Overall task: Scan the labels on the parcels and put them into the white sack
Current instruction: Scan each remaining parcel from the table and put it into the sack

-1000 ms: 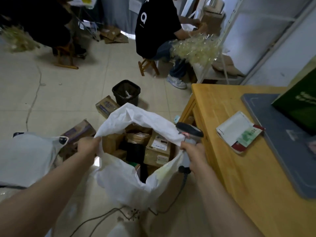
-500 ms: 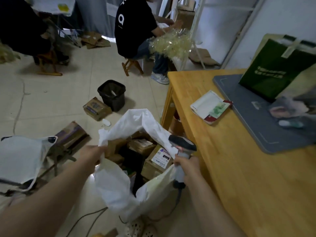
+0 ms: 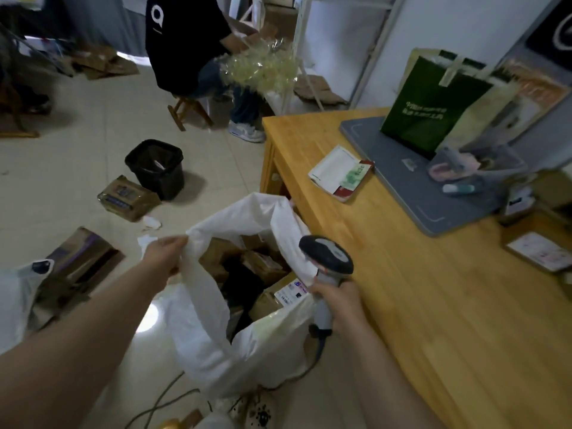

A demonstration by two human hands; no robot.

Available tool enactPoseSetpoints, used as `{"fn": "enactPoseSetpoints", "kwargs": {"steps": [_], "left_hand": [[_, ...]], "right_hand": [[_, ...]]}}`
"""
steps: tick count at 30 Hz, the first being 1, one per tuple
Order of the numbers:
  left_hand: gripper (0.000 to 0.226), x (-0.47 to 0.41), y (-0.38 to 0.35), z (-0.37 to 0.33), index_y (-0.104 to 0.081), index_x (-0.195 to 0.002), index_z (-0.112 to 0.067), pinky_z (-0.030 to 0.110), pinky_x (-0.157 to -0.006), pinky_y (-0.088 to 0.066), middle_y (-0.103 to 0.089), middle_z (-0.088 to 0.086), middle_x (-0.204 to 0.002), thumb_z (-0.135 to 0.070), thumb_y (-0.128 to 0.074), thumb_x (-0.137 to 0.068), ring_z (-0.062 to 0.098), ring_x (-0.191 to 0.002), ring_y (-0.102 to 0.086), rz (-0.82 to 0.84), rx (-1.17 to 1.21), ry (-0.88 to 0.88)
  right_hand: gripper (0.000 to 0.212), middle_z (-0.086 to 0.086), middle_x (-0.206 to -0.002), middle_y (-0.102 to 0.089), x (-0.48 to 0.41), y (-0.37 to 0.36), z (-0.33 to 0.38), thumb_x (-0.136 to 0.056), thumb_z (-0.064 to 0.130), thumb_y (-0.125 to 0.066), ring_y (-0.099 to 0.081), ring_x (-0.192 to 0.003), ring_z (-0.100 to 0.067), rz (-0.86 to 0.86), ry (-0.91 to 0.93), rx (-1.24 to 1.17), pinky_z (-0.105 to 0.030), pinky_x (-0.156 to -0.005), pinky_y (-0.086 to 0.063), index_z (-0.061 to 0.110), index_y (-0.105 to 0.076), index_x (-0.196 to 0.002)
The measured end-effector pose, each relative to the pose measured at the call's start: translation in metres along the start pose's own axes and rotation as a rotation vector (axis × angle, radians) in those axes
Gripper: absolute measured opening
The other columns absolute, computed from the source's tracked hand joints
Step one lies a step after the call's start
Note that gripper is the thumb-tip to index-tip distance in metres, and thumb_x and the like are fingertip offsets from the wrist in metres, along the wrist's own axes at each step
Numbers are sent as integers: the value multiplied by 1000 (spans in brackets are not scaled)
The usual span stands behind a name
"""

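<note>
The white sack (image 3: 201, 329) stands open on the floor beside the wooden table (image 3: 433, 305). Several cardboard parcels (image 3: 263, 267) lie inside it, one with a white label (image 3: 292, 292) facing up. My left hand (image 3: 164, 255) pinches the sack's left rim. My right hand (image 3: 337, 301) grips the handle of a grey barcode scanner (image 3: 326, 258) at the sack's right rim and holds that rim too. A flat white parcel (image 3: 339, 171) lies on the table, and a brown parcel with a label (image 3: 538, 253) sits at the table's right edge.
A black bin (image 3: 154, 167) and loose cardboard boxes (image 3: 127, 198) lie on the tiled floor. Another white bag (image 3: 15, 292) sits at left. A seated person (image 3: 182, 41) works at the back. On the table are a grey mat (image 3: 411, 187) and a green bag (image 3: 430, 116).
The view has swung to the right and up, showing more of the table. Both hands keep their hold on the sack's rim and the scanner.
</note>
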State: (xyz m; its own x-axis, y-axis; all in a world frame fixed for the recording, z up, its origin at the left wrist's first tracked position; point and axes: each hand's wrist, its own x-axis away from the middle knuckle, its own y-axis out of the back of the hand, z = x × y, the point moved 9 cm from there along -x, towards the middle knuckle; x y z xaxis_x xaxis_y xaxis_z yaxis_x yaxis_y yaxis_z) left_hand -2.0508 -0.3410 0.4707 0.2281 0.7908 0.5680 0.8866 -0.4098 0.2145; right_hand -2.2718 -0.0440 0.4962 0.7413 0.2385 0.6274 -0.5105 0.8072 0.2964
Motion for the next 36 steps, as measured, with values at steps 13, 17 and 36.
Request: {"fn": "enactPoseSetpoints", "kwargs": {"steps": [13,17,36], "left_hand": [[46,-9,28,-15,-63,-116,-4,38,-94,-49,-60,23,-117,-23,-77,-77,32,-110,-59,-549,-667,47],[81,16,-42,-19,-31,-144,-3,53,-111,-25,-27,26,-148,-22,-73,-77,42,-137,-28,-245,-735,-183],[57,281,-352,-109,-41,-142,-18,46,-106,-39,-19,16,-150,-28,-59,-89,35,-134,-30,329,-848,-797]], "right_hand": [[25,-17,-95,-65,13,37,-55,-71,5,-75,-64,-87,-32,65,-157,218,-40,-78,-54,10,-62,-91],[18,-13,-90,-65,31,53,-48,-74,10,-74,-65,-81,-27,17,-97,213,-31,-63,-51,12,-62,-88],[30,-5,-53,-55,150,323,86,-97,19,-47,-50,-34,-11,314,297,-1166,-19,-40,-48,-8,-55,-87]]}}
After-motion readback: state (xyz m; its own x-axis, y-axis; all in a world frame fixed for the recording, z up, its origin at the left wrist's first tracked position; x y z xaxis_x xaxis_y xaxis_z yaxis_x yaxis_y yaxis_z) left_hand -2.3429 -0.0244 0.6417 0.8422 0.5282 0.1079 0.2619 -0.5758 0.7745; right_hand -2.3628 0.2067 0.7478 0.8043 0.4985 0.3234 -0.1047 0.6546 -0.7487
